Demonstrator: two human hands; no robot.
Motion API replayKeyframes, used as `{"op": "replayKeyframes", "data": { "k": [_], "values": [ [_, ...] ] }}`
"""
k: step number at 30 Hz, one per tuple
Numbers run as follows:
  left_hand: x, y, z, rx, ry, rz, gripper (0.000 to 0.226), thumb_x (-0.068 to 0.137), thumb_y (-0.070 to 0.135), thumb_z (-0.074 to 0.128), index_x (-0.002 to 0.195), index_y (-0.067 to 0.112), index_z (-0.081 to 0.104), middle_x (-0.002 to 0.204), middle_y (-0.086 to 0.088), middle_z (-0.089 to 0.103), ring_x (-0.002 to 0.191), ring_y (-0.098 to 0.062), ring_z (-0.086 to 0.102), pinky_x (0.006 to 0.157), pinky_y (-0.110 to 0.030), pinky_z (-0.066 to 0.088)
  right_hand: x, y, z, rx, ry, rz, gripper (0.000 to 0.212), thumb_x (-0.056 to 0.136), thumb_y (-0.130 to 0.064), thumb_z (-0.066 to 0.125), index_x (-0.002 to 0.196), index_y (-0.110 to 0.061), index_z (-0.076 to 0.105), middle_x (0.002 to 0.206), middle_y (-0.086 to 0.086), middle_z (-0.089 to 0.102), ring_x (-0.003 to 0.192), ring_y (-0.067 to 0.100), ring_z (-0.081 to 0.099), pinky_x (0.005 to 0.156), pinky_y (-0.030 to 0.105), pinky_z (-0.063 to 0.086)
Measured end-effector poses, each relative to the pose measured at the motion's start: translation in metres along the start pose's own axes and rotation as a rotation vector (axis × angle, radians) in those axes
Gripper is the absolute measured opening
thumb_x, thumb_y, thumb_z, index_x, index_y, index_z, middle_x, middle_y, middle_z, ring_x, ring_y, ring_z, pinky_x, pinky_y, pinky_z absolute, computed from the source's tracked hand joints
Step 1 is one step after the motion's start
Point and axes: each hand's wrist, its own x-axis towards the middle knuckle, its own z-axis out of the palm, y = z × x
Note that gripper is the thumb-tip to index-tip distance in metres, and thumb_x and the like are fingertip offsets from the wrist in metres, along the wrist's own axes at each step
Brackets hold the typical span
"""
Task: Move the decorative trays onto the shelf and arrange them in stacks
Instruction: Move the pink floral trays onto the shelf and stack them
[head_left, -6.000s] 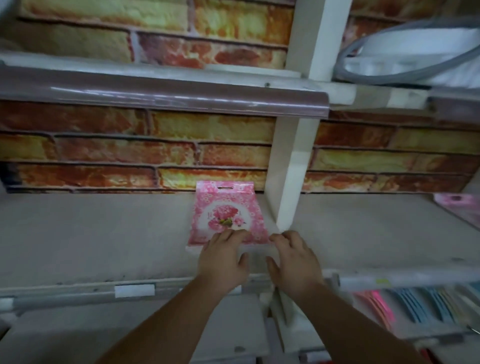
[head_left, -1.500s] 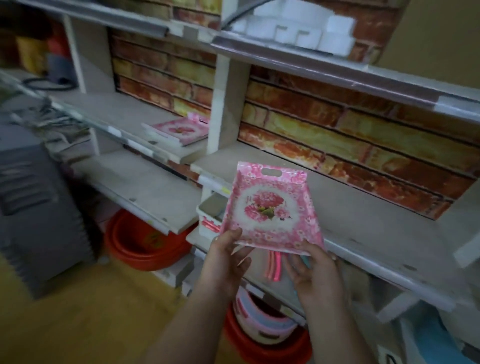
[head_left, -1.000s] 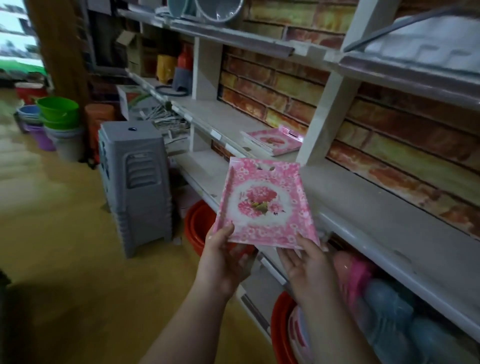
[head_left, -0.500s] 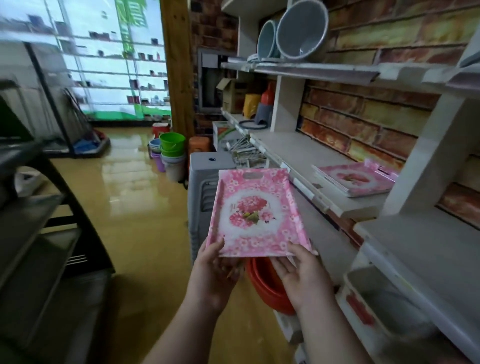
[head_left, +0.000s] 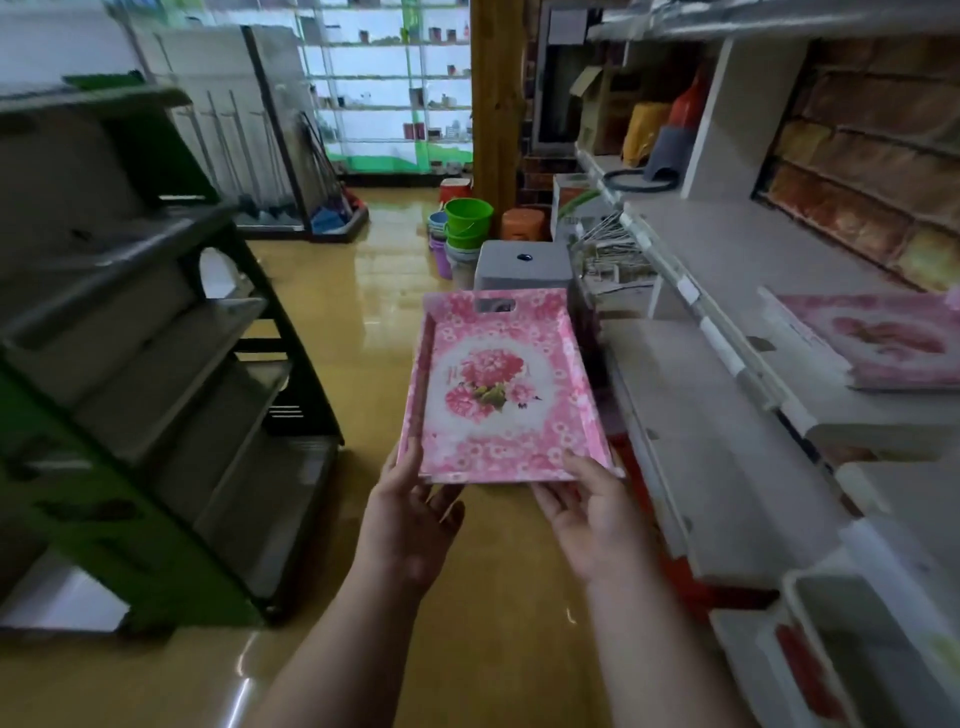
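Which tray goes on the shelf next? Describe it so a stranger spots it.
Start at the white shelving along the right. Just left of it, over the yellow floor, both hands hold a pink floral tray by its near edge. Unlike the tray stack on the shelf, it is in the air.

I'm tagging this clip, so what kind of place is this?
Most likely a household goods shop: long white shelves along a brick wall, stacked plastic buckets on the floor, and a green display rack.

A pink floral tray (head_left: 501, 387) with a cut-out handle slot at its far end is held tilted above the floor. More pink trays (head_left: 883, 340) lie stacked on the shelf (head_left: 737, 260).
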Motion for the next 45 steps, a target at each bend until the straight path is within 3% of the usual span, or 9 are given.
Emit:
{"op": "replayKeyframes", "data": {
  "k": [5,9,15,20,26,31,34,37,45],
  "values": [
    [0.006,0.006,-0.007,-0.020,0.082,0.045,0.065,0.094,0.051,0.074,0.153,0.026,0.060,0.101,0.005,0.076,0.077,-0.012,0.075,0.077,-0.037,0.044,0.016,0.011,0.007,-0.017,-0.085,0.076,0.051,0.098,0.002,0.060,0.148,-0.007,0.056,0.120,0.015,0.071,0.095,0.024,0.076,0.085,0.042,0.065],
    [0.023,0.008,-0.003,-0.014,0.070,0.065,0.071,0.092,0.054,0.074,0.155,0.025,0.058,0.097,0.005,0.075,0.076,-0.011,0.075,0.076,-0.037,0.044,0.033,0.004,0.017,0.001,-0.113,0.065,0.043,0.099,0.004,0.058,0.139,-0.012,0.061,0.108,0.010,0.074,0.091,0.022,0.075,0.101,0.048,0.056],
    [0.076,0.009,0.016,-0.049,0.007,0.020,0.076,0.082,0.050,0.080,0.152,0.025,0.061,0.111,0.001,0.077,0.084,-0.014,0.076,0.075,-0.034,0.051,0.059,-0.019,0.028,0.020,-0.064,-0.018,0.066,0.083,0.003,0.070,0.147,-0.011,0.059,0.122,0.014,0.075,0.087,0.021,0.081,0.068,0.039,0.066],
    [0.137,0.001,0.061,-0.054,-0.151,-0.080,0.100,0.059,0.052,0.099,0.148,0.022,0.065,0.107,0.000,0.075,0.084,-0.016,0.072,0.069,-0.030,0.057,0.086,-0.059,0.028,0.044,0.028,-0.135,0.050,0.098,0.005,0.062,0.146,-0.011,0.061,0.123,0.014,0.075,0.105,0.026,0.076,0.091,0.043,0.063],
    [0.211,-0.008,0.128,-0.010,-0.373,-0.181,0.048,0.096,0.047,0.072,0.136,0.021,0.066,0.088,0.000,0.063,0.067,-0.015,0.061,0.056,-0.027,0.052,0.113,-0.108,0.031,0.087,0.135,-0.356,0.053,0.095,0.004,0.066,0.143,-0.019,0.063,0.123,0.012,0.079,0.107,0.027,0.078,0.092,0.046,0.065],
    [0.261,-0.015,0.181,-0.012,-0.544,-0.345,0.058,0.084,0.055,0.087,0.131,0.028,0.065,0.084,0.000,0.047,0.070,-0.019,0.043,0.062,-0.033,0.038,0.130,-0.139,0.037,0.130,0.243,-0.523,0.052,0.095,0.004,0.066,0.144,-0.013,0.062,0.126,0.013,0.077,0.108,0.028,0.078,0.080,0.039,0.066],
    [0.283,-0.024,0.207,0.029,-0.606,-0.379,0.056,0.091,0.054,0.078,0.139,0.027,0.065,0.084,0.005,0.059,0.067,-0.014,0.054,0.064,-0.030,0.044,0.139,-0.149,0.036,0.165,0.322,-0.593,0.049,0.097,0.001,0.067,0.143,-0.014,0.063,0.126,0.011,0.078,0.109,0.027,0.078,0.080,0.038,0.066],
    [0.297,-0.034,0.235,0.095,-0.621,-0.442,0.064,0.097,0.055,0.071,0.153,0.028,0.059,0.094,0.008,0.071,0.071,-0.011,0.068,0.079,-0.034,0.047,0.146,-0.157,0.036,0.195,0.408,-0.674,0.048,0.098,-0.002,0.068,0.143,-0.018,0.063,0.128,0.009,0.077,0.110,0.025,0.077,0.079,0.037,0.066],
    [0.304,-0.056,0.303,0.262,-0.725,-0.592,0.049,0.097,0.061,0.064,0.137,0.033,0.066,0.095,0.013,0.074,0.085,-0.013,0.067,0.088,-0.037,0.047,0.141,-0.178,0.020,0.182,0.584,-0.884,0.050,0.100,-0.009,0.067,0.149,-0.018,0.061,0.133,0.008,0.075,0.120,0.027,0.074,0.106,0.045,0.053]
  ]
}}
